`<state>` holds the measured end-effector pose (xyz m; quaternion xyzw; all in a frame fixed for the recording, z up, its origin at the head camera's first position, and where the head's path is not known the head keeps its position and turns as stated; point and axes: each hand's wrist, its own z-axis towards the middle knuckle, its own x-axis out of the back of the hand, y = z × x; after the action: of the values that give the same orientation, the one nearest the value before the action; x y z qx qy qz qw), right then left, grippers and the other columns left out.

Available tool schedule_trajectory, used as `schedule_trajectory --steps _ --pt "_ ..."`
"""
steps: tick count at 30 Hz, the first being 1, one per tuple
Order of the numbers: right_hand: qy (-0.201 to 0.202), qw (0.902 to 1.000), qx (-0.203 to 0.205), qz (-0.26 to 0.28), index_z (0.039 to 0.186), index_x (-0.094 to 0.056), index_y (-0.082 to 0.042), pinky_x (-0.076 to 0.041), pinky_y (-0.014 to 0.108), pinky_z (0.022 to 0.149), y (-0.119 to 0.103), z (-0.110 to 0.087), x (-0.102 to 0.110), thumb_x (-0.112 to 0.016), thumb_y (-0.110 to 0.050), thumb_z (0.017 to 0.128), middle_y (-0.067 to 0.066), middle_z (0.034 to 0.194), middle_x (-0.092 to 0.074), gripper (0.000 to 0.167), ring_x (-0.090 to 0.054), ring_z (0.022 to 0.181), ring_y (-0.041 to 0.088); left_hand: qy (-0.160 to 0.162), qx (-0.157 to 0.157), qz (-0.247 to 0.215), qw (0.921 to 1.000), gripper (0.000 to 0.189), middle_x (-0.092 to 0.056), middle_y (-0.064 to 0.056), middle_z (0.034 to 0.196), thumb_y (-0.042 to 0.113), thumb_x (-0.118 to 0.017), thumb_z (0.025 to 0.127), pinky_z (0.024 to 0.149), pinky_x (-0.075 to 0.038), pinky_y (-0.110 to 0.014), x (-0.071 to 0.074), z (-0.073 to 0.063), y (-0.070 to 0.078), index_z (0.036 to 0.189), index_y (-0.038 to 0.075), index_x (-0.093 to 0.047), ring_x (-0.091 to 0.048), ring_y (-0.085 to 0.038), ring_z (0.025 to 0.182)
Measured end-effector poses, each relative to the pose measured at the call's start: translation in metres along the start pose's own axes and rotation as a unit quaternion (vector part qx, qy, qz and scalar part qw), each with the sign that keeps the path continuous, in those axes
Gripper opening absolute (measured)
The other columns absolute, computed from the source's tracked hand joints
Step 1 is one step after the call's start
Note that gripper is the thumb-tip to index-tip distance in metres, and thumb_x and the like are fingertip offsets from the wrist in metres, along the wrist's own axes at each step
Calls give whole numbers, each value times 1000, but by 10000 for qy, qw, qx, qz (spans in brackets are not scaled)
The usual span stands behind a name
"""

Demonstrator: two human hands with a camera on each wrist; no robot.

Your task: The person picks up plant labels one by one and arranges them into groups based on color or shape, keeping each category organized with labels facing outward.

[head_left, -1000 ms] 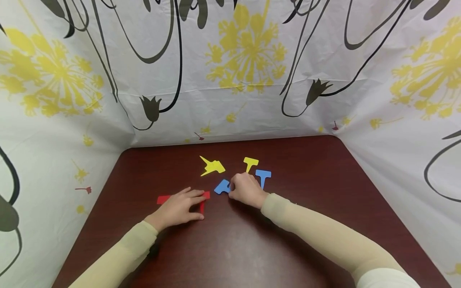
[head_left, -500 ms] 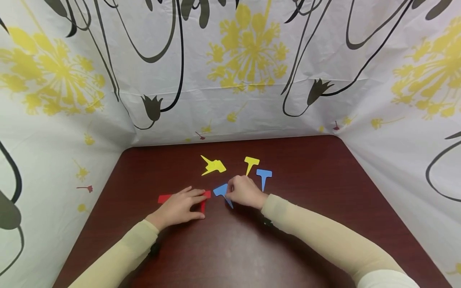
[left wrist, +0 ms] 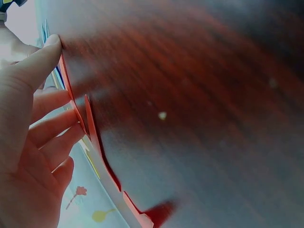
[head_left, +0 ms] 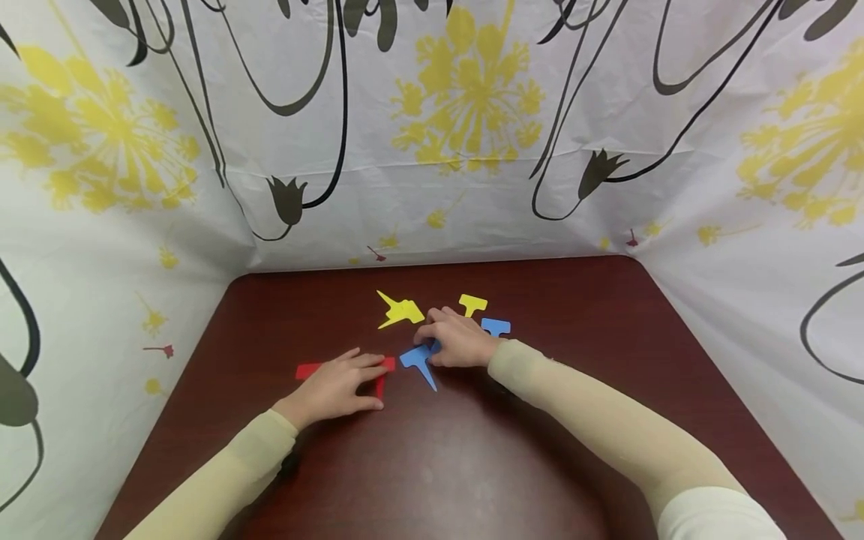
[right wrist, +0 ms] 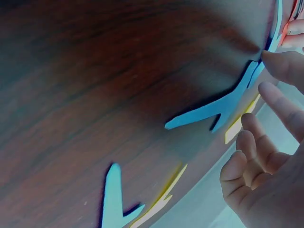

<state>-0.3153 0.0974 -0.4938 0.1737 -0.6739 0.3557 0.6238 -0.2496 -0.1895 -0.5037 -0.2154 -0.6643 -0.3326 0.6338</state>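
My left hand (head_left: pixel 334 388) rests with extended fingers on red T-shaped plant labels (head_left: pixel 308 371). In the left wrist view, a red label (left wrist: pixel 98 145) lies flat beyond the fingertips, and the thumb touches another. My right hand (head_left: pixel 457 341) is over the middle of the group, next to a blue T-shaped plant label (head_left: pixel 416 358) whose point faces me. Another blue label (right wrist: pixel 221 107) lies under that hand, mostly hidden from the head view. The right thumb and forefinger stand apart near its end, the other fingers loosely bent.
Overlapping yellow labels (head_left: pixel 403 310) lie behind the hands. A single yellow label (head_left: pixel 472 303) and a further blue label (head_left: pixel 496 326), partly covered by the right hand, are to the right. A patterned cloth (head_left: pixel 432 225) rises at the edge of the dark wooden table (head_left: pixel 574 300).
My right hand turned a blue label until its point faced me, let it go, then shifted slightly away over another blue label. My left hand stayed on the red labels.
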Motion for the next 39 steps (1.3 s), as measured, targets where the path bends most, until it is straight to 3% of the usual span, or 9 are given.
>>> schedule_trajectory --steps 7,20,26,39 --pt "67 9998 -132 -103 107 -77 -28 -45 26 65 0 2 -5 -80 -36 85 -6 99 -50 24 -42 89 13 45 -47 -70 10000 70 -56 -6 145 57 -74 86 117 -30 -50 -1 1 2 140 14 -62 -51 -23 134" --pt "60 9996 -226 125 105 -76 -29 -46 27 66 -3 0 -9 -80 -38 85 -3 100 -54 22 -45 89 12 -243 399 -138 9988 72 -50 -1 150 60 -72 85 105 -45 -53 2 -1 3 143 21 -59 -47 -33 137" --pt "55 9997 -216 132 104 -76 -29 -46 28 66 -6 1 -10 -80 -37 84 -4 99 -53 22 -45 89 12 -264 335 -100 9990 72 -48 -1 152 60 -71 86 104 -47 -48 1 -3 2 144 20 -58 -47 -24 137" --pt "172 9993 -194 254 104 -76 -28 -47 28 67 -5 1 -12 -80 -36 85 -3 98 -54 21 -46 88 12 -300 -4 234 9993 73 -43 -3 156 58 -66 91 108 -43 -44 0 -6 4 149 16 -51 -42 -23 142"
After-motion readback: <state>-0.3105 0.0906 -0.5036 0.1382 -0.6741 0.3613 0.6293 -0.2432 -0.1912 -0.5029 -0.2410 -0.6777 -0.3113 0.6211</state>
